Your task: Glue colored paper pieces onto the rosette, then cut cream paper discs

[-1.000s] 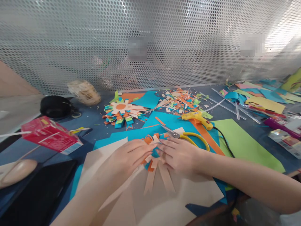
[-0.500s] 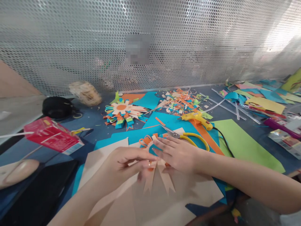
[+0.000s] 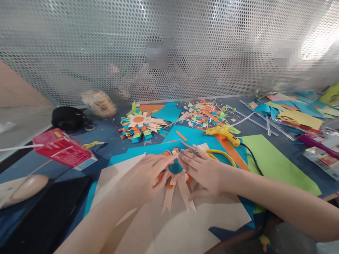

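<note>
A paper rosette [image 3: 176, 167] with a blue round centre, orange loops and two notched pale tails lies on a pale paper sheet [image 3: 185, 225]. My left hand [image 3: 147, 174] rests over its left edge, fingers extended and thumb apart. On the other side my right hand [image 3: 203, 173] lies flat with spread fingers, touching the rosette's right edge and covering part of its petals. Just beyond the right hand are yellow-handled scissors [image 3: 221, 152], partly hidden by it. A yellow glue gun [image 3: 223, 134] lies farther back.
Finished-looking layered paper rosettes [image 3: 137, 123] and a heap of paper scraps [image 3: 205, 114] lie toward the perforated metal panel [image 3: 169, 35]. At left are a pink carton [image 3: 65, 148], a computer mouse [image 3: 33, 187] and a black pad [image 3: 45, 218]. Green paper [image 3: 275, 162] and clear glue sticks [image 3: 259, 121] are at right.
My left hand has moved up from the base of the tails to the rosette's left edge, its pinched fingers now stretched out. The blue centre shows more; the right hand shifted slightly.
</note>
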The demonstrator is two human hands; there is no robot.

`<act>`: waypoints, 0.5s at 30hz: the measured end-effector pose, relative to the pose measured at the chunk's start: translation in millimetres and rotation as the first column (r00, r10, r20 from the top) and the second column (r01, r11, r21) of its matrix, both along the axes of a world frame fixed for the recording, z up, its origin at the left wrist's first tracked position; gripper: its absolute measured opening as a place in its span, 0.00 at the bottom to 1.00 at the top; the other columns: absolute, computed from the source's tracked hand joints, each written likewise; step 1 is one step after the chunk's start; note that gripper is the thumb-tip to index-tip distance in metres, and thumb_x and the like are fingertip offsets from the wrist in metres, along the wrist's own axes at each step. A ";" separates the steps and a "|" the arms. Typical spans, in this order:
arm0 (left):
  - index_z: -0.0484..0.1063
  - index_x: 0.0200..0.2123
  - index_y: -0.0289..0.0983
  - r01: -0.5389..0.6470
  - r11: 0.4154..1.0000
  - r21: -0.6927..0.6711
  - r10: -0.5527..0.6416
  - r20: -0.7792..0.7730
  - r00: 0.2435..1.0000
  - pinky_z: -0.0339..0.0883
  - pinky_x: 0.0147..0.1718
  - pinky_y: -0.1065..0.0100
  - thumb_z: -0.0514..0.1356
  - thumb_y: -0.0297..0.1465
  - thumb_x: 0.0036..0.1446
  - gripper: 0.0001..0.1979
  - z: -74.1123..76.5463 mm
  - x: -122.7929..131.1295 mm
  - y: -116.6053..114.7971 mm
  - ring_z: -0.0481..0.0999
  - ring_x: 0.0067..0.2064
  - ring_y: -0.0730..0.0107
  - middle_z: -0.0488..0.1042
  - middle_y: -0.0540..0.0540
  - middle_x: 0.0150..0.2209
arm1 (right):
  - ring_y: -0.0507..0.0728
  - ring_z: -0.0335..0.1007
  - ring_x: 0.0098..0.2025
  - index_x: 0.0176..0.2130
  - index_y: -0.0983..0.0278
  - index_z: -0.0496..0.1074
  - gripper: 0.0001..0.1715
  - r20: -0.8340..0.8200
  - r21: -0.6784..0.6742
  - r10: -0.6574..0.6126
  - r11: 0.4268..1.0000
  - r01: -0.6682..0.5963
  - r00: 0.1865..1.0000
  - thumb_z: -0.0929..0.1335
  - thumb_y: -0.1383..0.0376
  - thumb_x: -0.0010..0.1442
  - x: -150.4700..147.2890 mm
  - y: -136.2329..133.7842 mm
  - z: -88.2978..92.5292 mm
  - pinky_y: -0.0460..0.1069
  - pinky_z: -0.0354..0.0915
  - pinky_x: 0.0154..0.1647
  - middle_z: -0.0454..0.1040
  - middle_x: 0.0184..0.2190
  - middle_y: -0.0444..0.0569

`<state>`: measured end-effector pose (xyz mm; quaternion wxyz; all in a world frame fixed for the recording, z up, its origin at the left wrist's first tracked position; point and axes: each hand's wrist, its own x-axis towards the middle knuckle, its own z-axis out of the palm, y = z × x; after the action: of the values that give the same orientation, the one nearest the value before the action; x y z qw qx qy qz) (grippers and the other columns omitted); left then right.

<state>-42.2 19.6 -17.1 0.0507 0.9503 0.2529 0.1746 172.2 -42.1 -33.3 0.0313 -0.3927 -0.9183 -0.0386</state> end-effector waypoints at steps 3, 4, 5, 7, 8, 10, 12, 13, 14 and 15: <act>0.67 0.53 0.37 0.064 0.998 0.014 -0.063 -0.057 0.996 0.70 0.42 0.62 0.47 0.27 0.56 0.22 -2.7 0.5 2.5 0.76 0.45 0.61 0.76 0.41 0.45 | 0.71 0.43 0.65 0.61 0.81 0.53 0.52 0.031 -0.039 -0.038 0.998 0.039 0.999 0.56 0.41 0.58 0.0 -2.1 1.4 0.67 0.39 0.63 0.51 0.62 0.68; 0.67 0.54 0.37 0.075 0.997 0.002 -0.075 -0.069 0.995 0.70 0.42 0.63 0.46 0.26 0.56 0.23 -2.4 0.9 2.6 0.76 0.44 0.62 0.77 0.41 0.44 | 0.71 0.43 0.65 0.61 0.81 0.53 0.51 0.040 -0.047 -0.041 0.998 0.043 0.998 0.56 0.41 0.58 -0.2 -2.7 1.8 0.67 0.40 0.62 0.52 0.62 0.68; 0.67 0.53 0.37 0.082 0.997 -0.010 -0.082 -0.079 0.993 0.70 0.42 0.63 0.46 0.25 0.56 0.23 -2.0 1.3 2.6 0.76 0.44 0.62 0.77 0.42 0.44 | 0.71 0.44 0.65 0.61 0.81 0.53 0.51 0.044 -0.050 -0.043 0.998 0.045 0.998 0.56 0.41 0.58 -0.5 -3.2 2.2 0.67 0.40 0.62 0.52 0.62 0.68; 0.68 0.52 0.37 0.082 0.996 -0.029 -0.084 -0.090 0.992 0.70 0.43 0.62 0.47 0.25 0.55 0.22 -1.7 2.0 2.6 0.75 0.45 0.62 0.77 0.42 0.43 | 0.70 0.43 0.65 0.61 0.80 0.54 0.50 0.042 -0.041 -0.047 0.998 0.049 0.998 0.56 0.41 0.59 -1.0 -3.8 2.7 0.67 0.39 0.62 0.51 0.62 0.67; 0.69 0.51 0.37 0.075 0.997 -0.033 -0.077 -0.091 0.993 0.70 0.43 0.61 0.47 0.25 0.55 0.22 -1.9 2.1 2.5 0.75 0.45 0.61 0.77 0.42 0.43 | 0.70 0.43 0.65 0.61 0.80 0.54 0.50 0.038 -0.034 -0.050 0.998 0.051 0.998 0.56 0.41 0.59 -1.1 -4.0 2.8 0.67 0.39 0.63 0.51 0.62 0.67; 0.71 0.49 0.36 0.057 0.998 -0.036 -0.061 -0.101 0.993 0.70 0.43 0.60 0.47 0.26 0.55 0.21 -2.9 1.8 2.6 0.75 0.45 0.60 0.77 0.42 0.44 | 0.70 0.44 0.65 0.61 0.79 0.54 0.50 0.033 -0.023 -0.052 0.998 0.053 0.998 0.55 0.41 0.59 -0.8 -3.9 2.6 0.66 0.38 0.63 0.52 0.63 0.65; 0.71 0.49 0.36 0.061 0.998 -0.036 -0.065 -0.120 0.991 0.70 0.43 0.60 0.48 0.25 0.55 0.21 -3.5 1.4 2.8 0.76 0.44 0.60 0.78 0.42 0.43 | 0.69 0.45 0.64 0.61 0.78 0.55 0.49 0.030 -0.011 -0.055 0.998 0.055 0.998 0.55 0.41 0.59 -0.1 -3.3 2.1 0.66 0.38 0.63 0.53 0.63 0.64; 0.71 0.49 0.36 0.074 0.997 -0.031 -0.077 -0.127 0.989 0.70 0.43 0.60 0.48 0.25 0.55 0.21 -3.4 1.1 2.9 0.76 0.44 0.60 0.78 0.42 0.42 | 0.69 0.46 0.64 0.61 0.77 0.55 0.49 0.031 -0.003 -0.050 0.999 0.051 0.998 0.55 0.41 0.59 0.3 -2.9 1.7 0.66 0.38 0.63 0.53 0.62 0.63; 0.71 0.49 0.36 0.091 0.996 -0.021 -0.093 -0.128 0.987 0.70 0.43 0.59 0.48 0.25 0.55 0.21 -3.1 1.0 3.1 0.76 0.44 0.60 0.78 0.42 0.42 | 0.69 0.47 0.64 0.60 0.77 0.56 0.48 0.034 0.008 -0.042 0.999 0.042 0.999 0.55 0.41 0.59 0.6 -2.4 1.2 0.66 0.38 0.63 0.54 0.62 0.63; 0.71 0.49 0.36 0.108 0.994 -0.004 -0.108 -0.123 0.987 0.69 0.44 0.59 0.48 0.24 0.55 0.21 -2.5 0.9 3.3 0.76 0.44 0.61 0.78 0.42 0.42 | 0.69 0.47 0.64 0.60 0.77 0.56 0.49 0.039 0.021 -0.033 0.999 0.032 0.999 0.56 0.41 0.58 0.8 -1.8 0.6 0.66 0.38 0.63 0.53 0.62 0.64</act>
<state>-41.3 23.0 -19.6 0.0432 0.9716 0.2034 0.1131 173.0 -43.9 -32.7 0.0166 -0.4065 -0.9118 -0.0562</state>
